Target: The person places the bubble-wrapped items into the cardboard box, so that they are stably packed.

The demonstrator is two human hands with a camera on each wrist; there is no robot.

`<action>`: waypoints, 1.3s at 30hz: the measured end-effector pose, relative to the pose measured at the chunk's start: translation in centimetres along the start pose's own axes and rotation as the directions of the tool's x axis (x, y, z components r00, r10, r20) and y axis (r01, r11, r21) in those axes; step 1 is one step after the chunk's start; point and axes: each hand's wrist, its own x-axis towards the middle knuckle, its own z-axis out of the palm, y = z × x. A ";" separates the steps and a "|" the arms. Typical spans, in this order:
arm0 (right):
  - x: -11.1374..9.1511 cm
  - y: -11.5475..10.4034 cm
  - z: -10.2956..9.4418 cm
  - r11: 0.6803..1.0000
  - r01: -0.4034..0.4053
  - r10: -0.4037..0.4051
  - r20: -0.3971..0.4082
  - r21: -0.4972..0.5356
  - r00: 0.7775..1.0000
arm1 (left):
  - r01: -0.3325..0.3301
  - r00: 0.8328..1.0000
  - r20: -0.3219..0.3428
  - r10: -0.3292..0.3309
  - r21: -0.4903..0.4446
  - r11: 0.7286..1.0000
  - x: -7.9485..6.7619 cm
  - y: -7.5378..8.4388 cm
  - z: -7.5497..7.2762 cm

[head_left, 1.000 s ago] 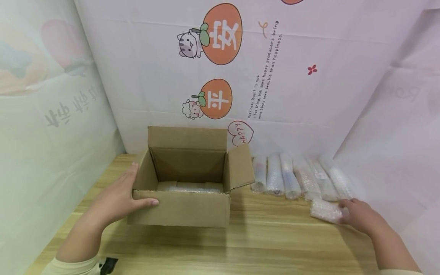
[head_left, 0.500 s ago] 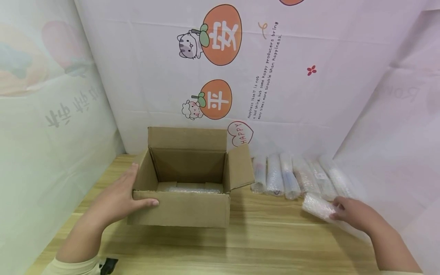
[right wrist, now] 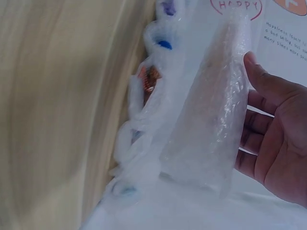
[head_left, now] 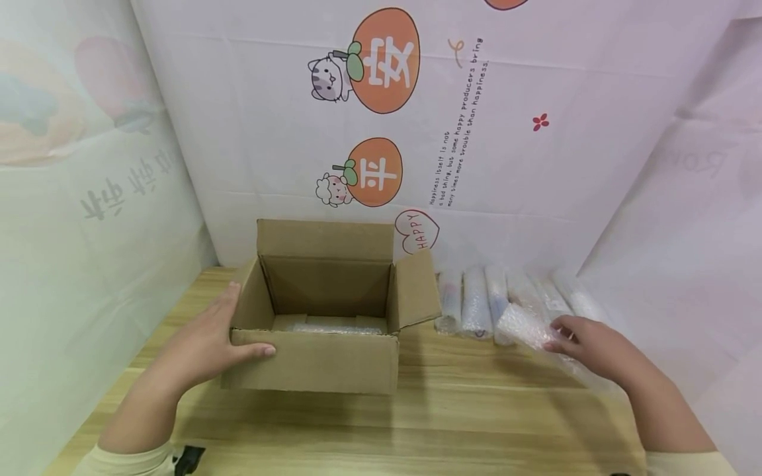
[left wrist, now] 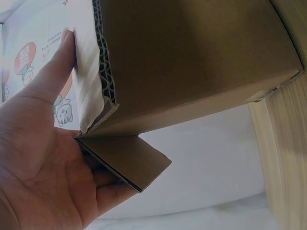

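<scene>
My right hand [head_left: 592, 344] has the packet [head_left: 524, 325], a clear bubble-wrapped one, pinched between thumb and fingers [right wrist: 256, 122] — parted only by its thickness. I hold it up off the wooden surface [head_left: 476, 416], slanting, in front of the row of rolls [head_left: 475, 301] to the right of the box [head_left: 312, 363] and well apart from the box itself. From the head it covers part of that row.

My left hand [head_left: 202, 340] is spread wide at the box's near left corner, thumb lying against the front wall, the other fingers along the left side. In the left wrist view those fingers go behind a small flap [left wrist: 129, 160], so I cannot see their tips.

The box stands open on the surface, its back flap [head_left: 324, 239] up and its right flap [head_left: 418, 287] folded outward. Some bubble wrap [head_left: 339, 328] shows low inside; what it holds I cannot tell.

The rolls lie side by side, wrapped too — in the right wrist view purple, blue and orange bits show at their ends. Behind everything hangs a white sheet [head_left: 506, 165] printed with orange fruits and small animals.
</scene>
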 end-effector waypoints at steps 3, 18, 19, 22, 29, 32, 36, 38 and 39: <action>0.6 -1.1 -0.6 1.000 0.023 -0.023 -0.030 -0.001 0.999 | 0.006 1.000 0.005 -0.006 -0.003 1.000 -0.1 0.0 0.0; 4.0 -6.0 -3.1 0.988 0.149 -0.151 -0.154 -0.023 0.976 | 0.004 1.000 0.007 -0.004 -0.011 1.000 -0.1 0.1 -0.1; 4.2 -6.4 -3.2 0.987 0.160 -0.162 -0.162 -0.025 0.973 | 0.004 1.000 0.007 -0.004 -0.010 1.000 -0.1 0.1 -0.1; 4.8 -7.4 -3.8 0.984 0.174 -0.178 -0.188 -0.036 0.966 | 0.003 1.000 0.007 -0.003 -0.009 1.000 -0.1 0.1 -0.1; 6.2 -9.7 -5.4 0.980 0.195 -0.198 -0.205 -0.036 0.958 | 0.006 1.000 0.006 -0.006 -0.008 1.000 -0.1 0.0 -0.1; 6.8 -10.6 -6.3 0.979 0.200 -0.204 -0.218 -0.041 0.954 | 0.003 1.000 0.005 -0.003 -0.008 1.000 -0.1 0.0 -0.1; 7.5 -11.9 -7.4 0.977 0.210 -0.214 -0.233 -0.045 0.948 | 0.001 1.000 0.005 -0.001 -0.009 1.000 0.0 0.0 0.0; 8.0 -12.4 -7.7 0.975 0.217 -0.221 -0.236 -0.045 0.946 | 0.002 1.000 0.005 -0.002 -0.007 1.000 0.0 -0.1 0.0; 8.1 -12.7 -7.8 0.974 0.220 -0.225 -0.234 -0.045 0.946 | 0.002 1.000 0.005 -0.002 -0.005 1.000 0.0 -0.1 0.0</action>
